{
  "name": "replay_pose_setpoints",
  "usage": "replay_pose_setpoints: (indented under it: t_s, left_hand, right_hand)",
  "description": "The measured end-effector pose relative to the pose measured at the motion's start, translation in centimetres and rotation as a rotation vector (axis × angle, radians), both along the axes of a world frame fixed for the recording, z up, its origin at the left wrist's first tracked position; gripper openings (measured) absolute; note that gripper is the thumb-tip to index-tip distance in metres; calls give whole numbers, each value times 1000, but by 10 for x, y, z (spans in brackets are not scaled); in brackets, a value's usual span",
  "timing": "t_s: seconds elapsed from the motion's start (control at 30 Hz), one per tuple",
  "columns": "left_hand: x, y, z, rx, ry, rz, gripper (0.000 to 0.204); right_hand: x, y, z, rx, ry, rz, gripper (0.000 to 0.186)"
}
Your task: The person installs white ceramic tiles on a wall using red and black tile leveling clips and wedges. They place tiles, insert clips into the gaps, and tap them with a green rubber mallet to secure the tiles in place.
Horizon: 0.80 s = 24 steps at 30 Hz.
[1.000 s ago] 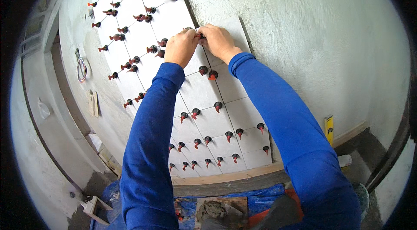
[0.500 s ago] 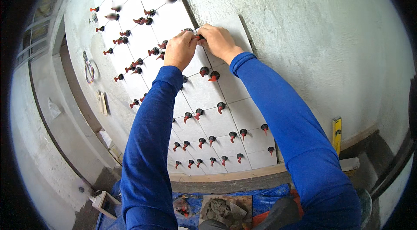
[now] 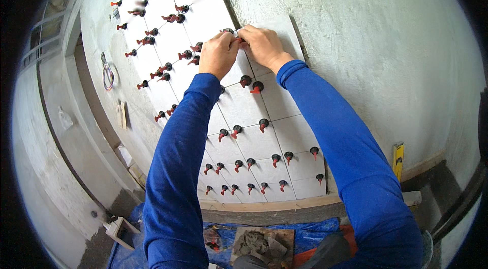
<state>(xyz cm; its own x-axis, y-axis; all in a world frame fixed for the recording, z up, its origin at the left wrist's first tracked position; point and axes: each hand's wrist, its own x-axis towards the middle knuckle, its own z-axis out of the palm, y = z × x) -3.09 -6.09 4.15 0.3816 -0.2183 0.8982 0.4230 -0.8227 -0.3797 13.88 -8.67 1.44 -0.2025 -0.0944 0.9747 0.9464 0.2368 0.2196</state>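
Observation:
My left hand [image 3: 217, 55] and my right hand [image 3: 264, 48] meet at a tile joint high on the wall, fingers closed around a small red-and-black tile levelling clip [image 3: 241, 40], which they partly hide. Just above the left hand's fingers sits another clip [image 3: 227, 31]. Under my right hand is a pale tile [image 3: 282, 32] at the right side of the tiled panel [image 3: 239, 144]. Several more clips [image 3: 264, 124] with red handles and black round bases stand along the joints around and below my hands.
Bare plaster wall [image 3: 381, 55] lies to the right, with a yellow spirit level [image 3: 398, 159] leaning low. A coiled cable [image 3: 108, 77] hangs left, beside a doorway [image 3: 79, 70]. On the floor are blue sheeting [image 3: 320, 228], a board with grey mortar [image 3: 254, 242] and a white stool [image 3: 114, 229].
Both hands have stayed together on the clip, shifting slightly right and up in the picture; the wall and panel have shifted with the camera's view.

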Motion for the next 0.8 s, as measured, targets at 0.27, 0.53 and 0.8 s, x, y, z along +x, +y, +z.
replay_pose_setpoints:
  t_s: [0.27,0.53,0.8]
  left_hand:
    - [2,2,-2,5,-23,48,17]
    - [4,-1,-9,15,-86,9,19]
    - [4,-6,-39,-562,-210,200,42]
  right_hand:
    - [-2,2,-2,18,18,-5,14]
    - [-10,-7,-4,-57,68,-123,18]
    - [56,-69,-21,-22,593,-94,52]
